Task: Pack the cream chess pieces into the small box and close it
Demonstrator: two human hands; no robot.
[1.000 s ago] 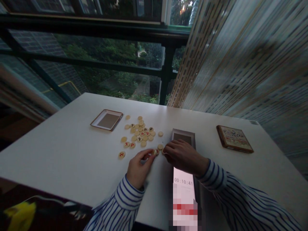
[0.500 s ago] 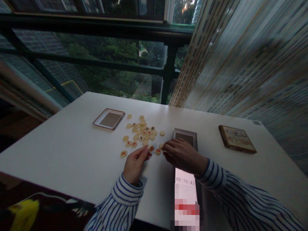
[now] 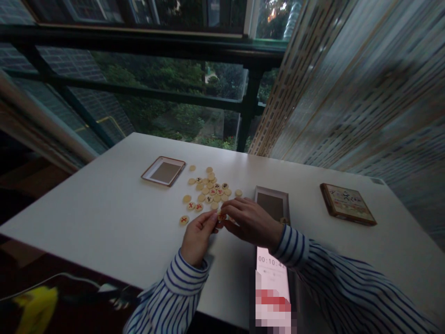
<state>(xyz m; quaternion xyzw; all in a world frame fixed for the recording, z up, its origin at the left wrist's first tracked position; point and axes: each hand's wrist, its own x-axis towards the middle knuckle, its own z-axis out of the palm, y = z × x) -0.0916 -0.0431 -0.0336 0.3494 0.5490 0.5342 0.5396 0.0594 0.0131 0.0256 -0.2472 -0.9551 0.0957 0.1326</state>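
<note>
A cluster of round wooden game pieces (image 3: 208, 190) with red and black marks lies on the white table (image 3: 104, 218). My left hand (image 3: 198, 236) and my right hand (image 3: 248, 220) meet at the near edge of the cluster, fingers pinched around one piece with a red mark (image 3: 221, 215). Which hand grips it I cannot tell for sure; both touch it. A single red-marked piece (image 3: 184, 220) lies apart to the left. Both arms wear blue-striped sleeves.
An open shallow box tray (image 3: 163, 170) sits left of the pieces. Another grey tray (image 3: 273, 204) lies just beyond my right hand. A closed decorated box (image 3: 347, 204) rests at the right. A lit phone with a timer (image 3: 273, 287) lies at the near edge. Window railing and curtain stand behind.
My right hand slid left to join the left hand over one piece. The two pieces lying between the hands half a second ago are now covered or gathered.
</note>
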